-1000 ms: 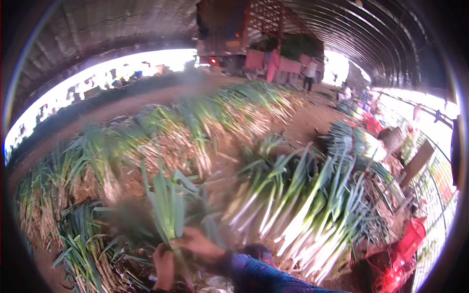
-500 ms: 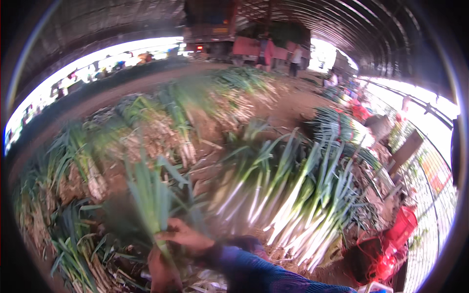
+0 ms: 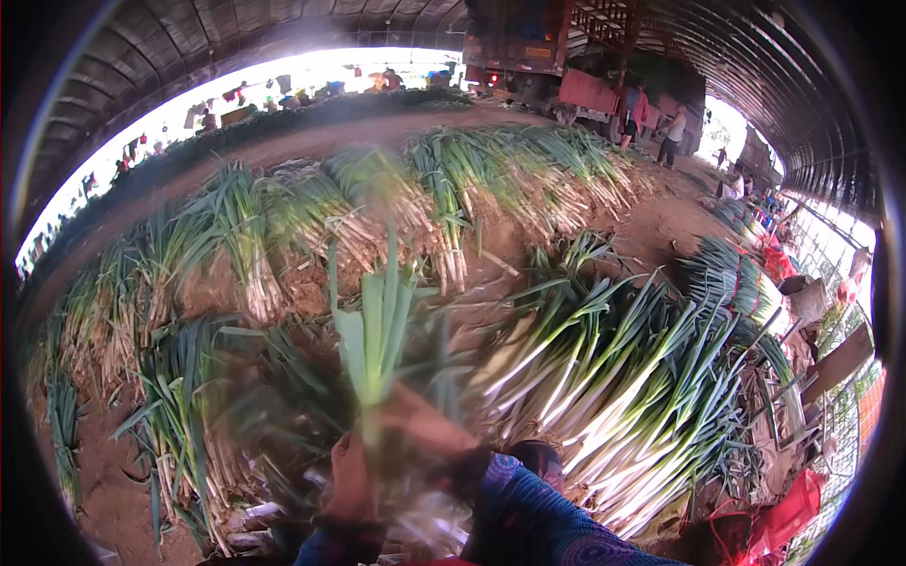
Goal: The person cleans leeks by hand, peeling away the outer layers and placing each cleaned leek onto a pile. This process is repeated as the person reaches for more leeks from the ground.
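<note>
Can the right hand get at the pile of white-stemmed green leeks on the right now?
Probably yes: the leek pile lies beside the right forearm's patterned blue sleeve, its top uncovered. The right hand, though blurred, seems busy at the upright, broad-leaved green leek, and may need freeing first.

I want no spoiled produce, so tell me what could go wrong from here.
The leek might crease or tear if gripped too hard: the left hand holds it low, with the blurred right hand at its stalk.

Its long leaves fan up freely and could bend if they catch on something.

The right sleeve appears close to the pale-stemmed pile; a wide swing might scatter those stalks.
</note>
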{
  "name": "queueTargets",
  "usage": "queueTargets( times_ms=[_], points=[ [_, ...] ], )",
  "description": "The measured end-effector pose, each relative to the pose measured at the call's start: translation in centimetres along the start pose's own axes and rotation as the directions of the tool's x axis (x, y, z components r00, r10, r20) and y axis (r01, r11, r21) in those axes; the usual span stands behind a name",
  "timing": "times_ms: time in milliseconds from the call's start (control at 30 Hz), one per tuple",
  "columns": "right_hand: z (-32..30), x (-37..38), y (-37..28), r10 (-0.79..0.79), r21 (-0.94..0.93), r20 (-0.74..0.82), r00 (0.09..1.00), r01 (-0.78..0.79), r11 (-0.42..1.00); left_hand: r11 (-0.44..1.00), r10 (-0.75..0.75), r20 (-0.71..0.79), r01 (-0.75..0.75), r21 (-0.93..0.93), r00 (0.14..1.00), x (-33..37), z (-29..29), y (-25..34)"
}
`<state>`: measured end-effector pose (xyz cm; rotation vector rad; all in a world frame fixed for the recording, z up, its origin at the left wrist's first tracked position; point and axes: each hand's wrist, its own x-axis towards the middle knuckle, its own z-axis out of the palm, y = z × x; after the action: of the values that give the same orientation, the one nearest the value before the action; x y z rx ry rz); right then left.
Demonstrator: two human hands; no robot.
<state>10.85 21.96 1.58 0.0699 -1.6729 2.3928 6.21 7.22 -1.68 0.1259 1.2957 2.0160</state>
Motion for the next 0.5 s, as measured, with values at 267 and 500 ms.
queueTargets(
  times_ms=[267,500],
  points=[
    [1.3,1.5,2.5,0.068,0.173,-0.386,0.920,-0.001,0.985,0.913,0.392,-0.179,-0.358,0.196,0.902,1.0,1.3,-3.2],
    [-0.9,3.1,0.9,-0.030,0.284,-0.157,0.987,0.074,0.956,0.998,0.058,-0.123,-0.060,-0.015,0.991,3.1,1.7,-2.3]
  ],
)
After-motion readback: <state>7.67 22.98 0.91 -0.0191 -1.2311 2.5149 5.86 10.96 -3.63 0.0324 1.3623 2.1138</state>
